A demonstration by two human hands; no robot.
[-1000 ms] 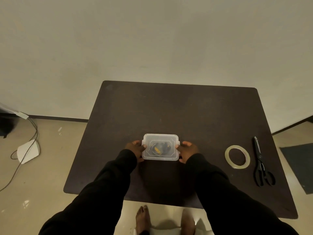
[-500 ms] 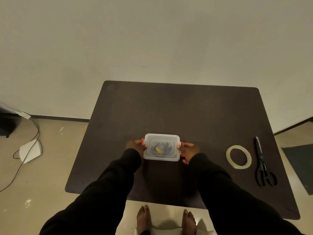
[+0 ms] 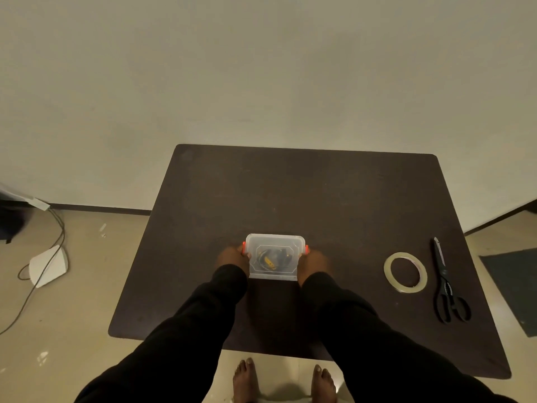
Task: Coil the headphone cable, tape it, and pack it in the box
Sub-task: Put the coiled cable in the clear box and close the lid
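Note:
A small clear plastic box (image 3: 274,242) with its lid on stands near the middle of the dark table (image 3: 305,193). Through the lid I see the dark coiled headphone cable (image 3: 273,257) with a yellow patch on it. Orange latches show at both ends of the box. My left hand (image 3: 232,255) presses against the left end at the latch. On the opposite end, my right hand (image 3: 315,261) presses at the other latch. Both hands grip the box from the sides.
A roll of clear tape (image 3: 405,272) lies on the table to the right of the box. Black scissors (image 3: 446,282) lie further right near the table edge. A white device with a cable (image 3: 48,266) sits on the floor at left.
The orange latches, hidden a second ago, now show at both ends of the box. My hands have shifted slightly on the box ends. The box stays in place.

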